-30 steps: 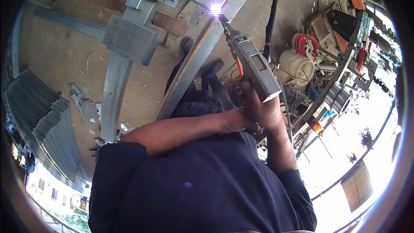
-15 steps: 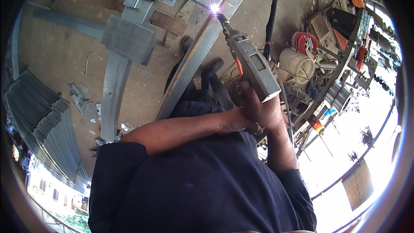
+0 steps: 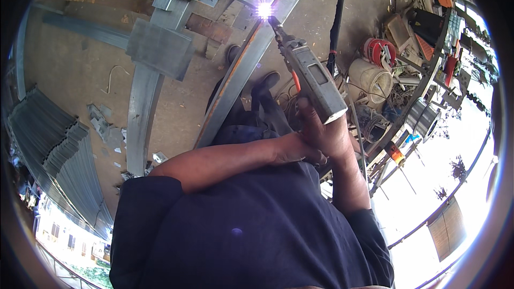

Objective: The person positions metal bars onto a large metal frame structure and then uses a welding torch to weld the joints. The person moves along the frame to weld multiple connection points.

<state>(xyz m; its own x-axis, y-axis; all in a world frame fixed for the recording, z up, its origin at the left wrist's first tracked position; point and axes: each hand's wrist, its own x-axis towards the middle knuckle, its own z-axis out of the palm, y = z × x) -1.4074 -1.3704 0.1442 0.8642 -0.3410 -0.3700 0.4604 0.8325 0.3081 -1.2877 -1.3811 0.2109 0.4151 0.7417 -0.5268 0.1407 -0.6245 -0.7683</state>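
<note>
I can't see under the glare (image 3: 264,10) — grey tool (image 3: 327,99) hides part of the right hand (image 3: 327,138), top edge cuts black cable (image 3: 337,27).

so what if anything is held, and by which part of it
Right hand holds the torch near its rear end, away from the arc; left hand is against the right hand.

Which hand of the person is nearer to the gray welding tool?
Right. The right hand holds the gray welding tool near its rear end; the left hand is farther back, against the right hand.
</note>
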